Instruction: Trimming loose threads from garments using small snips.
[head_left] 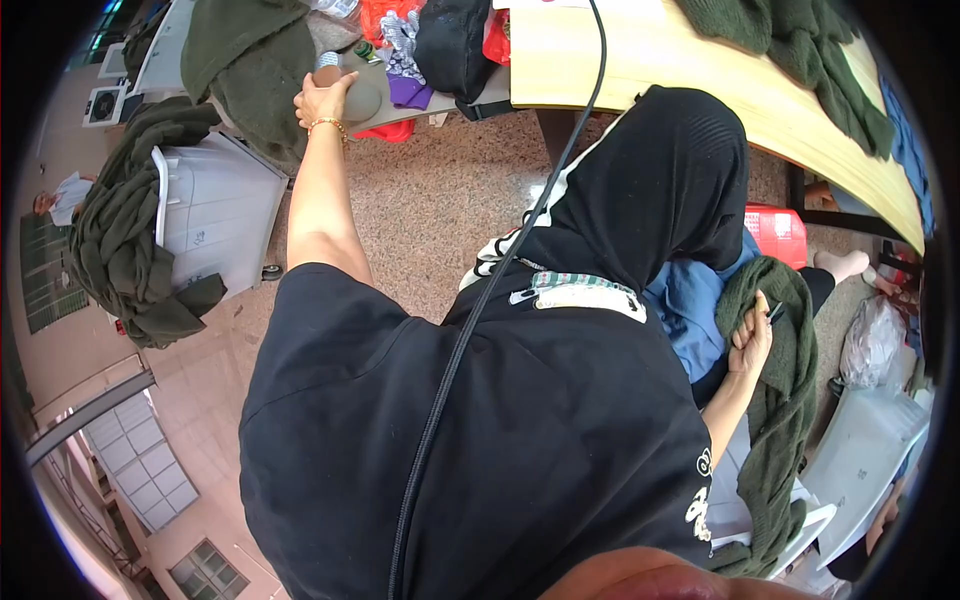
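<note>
My left hand (322, 102), with a bead bracelet at the wrist, reaches to the far left. Its fingers are closed around what looks like a small bottle (327, 74), brownish with a pale top. Just right of it lies a grey rounded thing (363, 101). My right hand (750, 338) is closed at my right side, on a dark green knit garment (780, 400) that hangs down there. A small dark tool (776, 313) sticks out of that hand; its kind cannot be made out. Blue cloth (690, 310) lies beside this hand.
Dark green knits are heaped on the far-left table (250, 70) and over a white plastic bin (215, 210). A black bag (450, 50) stands by a pale wooden table (650, 55). A black cable (450, 370) crosses my body. Red basket (775, 235) stands right.
</note>
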The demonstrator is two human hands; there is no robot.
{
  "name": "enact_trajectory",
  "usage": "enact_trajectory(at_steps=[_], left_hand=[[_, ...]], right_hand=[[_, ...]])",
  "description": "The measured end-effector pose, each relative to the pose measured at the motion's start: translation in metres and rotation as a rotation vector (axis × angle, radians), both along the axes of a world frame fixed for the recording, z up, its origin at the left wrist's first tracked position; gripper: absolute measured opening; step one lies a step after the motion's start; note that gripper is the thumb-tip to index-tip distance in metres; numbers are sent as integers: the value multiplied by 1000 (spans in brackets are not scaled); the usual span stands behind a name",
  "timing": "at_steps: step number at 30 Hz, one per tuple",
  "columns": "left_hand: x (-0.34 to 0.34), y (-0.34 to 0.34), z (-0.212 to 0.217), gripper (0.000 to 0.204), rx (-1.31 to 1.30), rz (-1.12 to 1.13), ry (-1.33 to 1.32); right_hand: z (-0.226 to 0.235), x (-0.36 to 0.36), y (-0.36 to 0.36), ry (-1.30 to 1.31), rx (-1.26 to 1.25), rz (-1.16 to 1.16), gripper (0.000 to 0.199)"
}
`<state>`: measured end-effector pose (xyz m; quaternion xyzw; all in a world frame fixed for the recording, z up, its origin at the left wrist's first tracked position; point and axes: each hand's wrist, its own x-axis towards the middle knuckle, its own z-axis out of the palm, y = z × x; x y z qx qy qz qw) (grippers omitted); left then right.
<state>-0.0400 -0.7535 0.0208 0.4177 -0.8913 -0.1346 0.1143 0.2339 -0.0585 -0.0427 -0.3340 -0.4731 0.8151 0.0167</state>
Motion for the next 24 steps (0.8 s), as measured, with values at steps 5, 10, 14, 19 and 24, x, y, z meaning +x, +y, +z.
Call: enact_trajectory(at_steps=[5, 10, 14, 19, 24], left_hand=[[-14, -16, -24, 113, -131, -197, 169], [-2, -44, -38, 78, -253, -476, 201], [-1, -56, -38, 99, -184, -254, 124], [-14, -34, -44, 114, 38, -80, 151], [5, 30, -38, 106, -669, -152, 71]], right_hand=[[14, -1, -6, -62, 69, -18, 33], [16, -5, -10, -28, 53, -5, 30], [25, -14, -27, 12, 136, -63, 21], [31, -1, -34, 79, 224, -112, 25], [25, 5, -32, 141, 608, -27, 30]])
